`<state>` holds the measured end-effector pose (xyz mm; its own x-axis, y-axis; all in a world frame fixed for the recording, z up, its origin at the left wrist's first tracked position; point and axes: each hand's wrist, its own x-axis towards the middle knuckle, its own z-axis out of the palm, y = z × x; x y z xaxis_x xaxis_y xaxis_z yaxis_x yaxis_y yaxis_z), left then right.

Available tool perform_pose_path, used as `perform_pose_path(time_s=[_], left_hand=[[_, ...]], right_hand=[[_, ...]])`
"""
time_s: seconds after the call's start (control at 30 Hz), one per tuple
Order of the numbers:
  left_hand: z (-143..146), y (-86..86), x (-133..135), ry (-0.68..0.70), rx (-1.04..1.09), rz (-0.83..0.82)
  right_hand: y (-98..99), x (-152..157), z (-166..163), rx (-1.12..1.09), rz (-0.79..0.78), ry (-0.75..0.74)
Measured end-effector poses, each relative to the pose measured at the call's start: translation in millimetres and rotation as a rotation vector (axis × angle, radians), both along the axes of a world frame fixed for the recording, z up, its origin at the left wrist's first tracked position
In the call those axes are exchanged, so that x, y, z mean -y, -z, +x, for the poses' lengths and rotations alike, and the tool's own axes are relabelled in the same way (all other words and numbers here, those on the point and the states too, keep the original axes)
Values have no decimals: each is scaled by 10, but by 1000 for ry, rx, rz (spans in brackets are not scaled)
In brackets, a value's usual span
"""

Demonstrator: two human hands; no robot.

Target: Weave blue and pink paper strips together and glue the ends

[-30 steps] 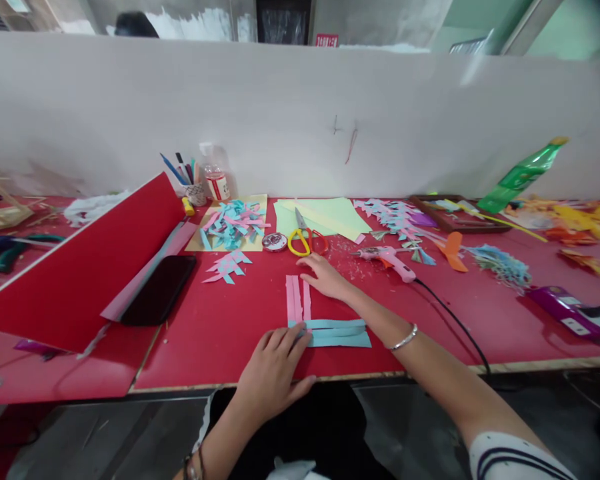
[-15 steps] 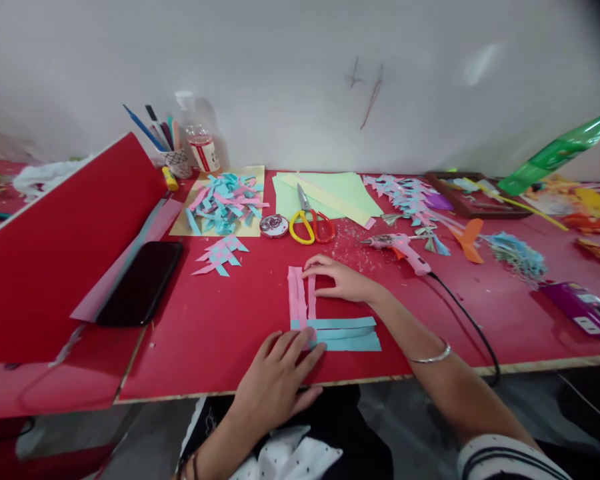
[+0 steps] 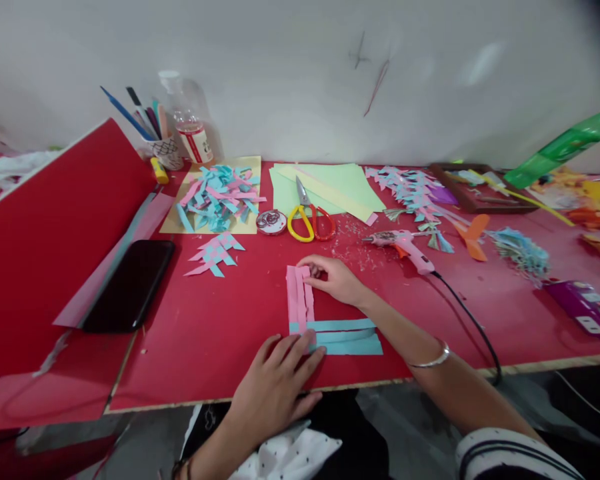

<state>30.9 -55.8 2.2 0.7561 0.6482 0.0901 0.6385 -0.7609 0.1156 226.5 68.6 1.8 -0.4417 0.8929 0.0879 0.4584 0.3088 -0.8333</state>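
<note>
Pinching a pink strip point(image 3: 309, 307) at its far end, the right hand point(image 3: 336, 280) bent over the red table point(image 3: 215, 340). The left hand point(image 3: 273, 377) lay spread where neighboring pink strips point(image 3: 293, 300) met blue strips point(image 3: 353, 345).

Room between phone point(image 3: 129, 287) and pink strips point(image 3: 293, 297); scissors point(image 3: 307, 203), glue gun point(image 3: 413, 255) obstruct beyond.

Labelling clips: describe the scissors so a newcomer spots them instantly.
On the red table, find the pale green sheets. The scissors lie over their near edge, blades pointing away. Unlike anything nearby, they have one yellow and one red handle.
</note>
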Motion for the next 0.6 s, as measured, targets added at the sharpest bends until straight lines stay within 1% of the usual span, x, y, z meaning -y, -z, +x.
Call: perform_pose_path(time_s=[0.2,0.43,0.6], left_hand=[[7,-13,4,4,-1,29],[8,-2,6,-11,-2,27],[5,5,15,-16,-6,47]], right_hand=[[13,15,-21,33,40,23],[47,35,-28,4,55,57],[61,33,-39,57,133,33]])
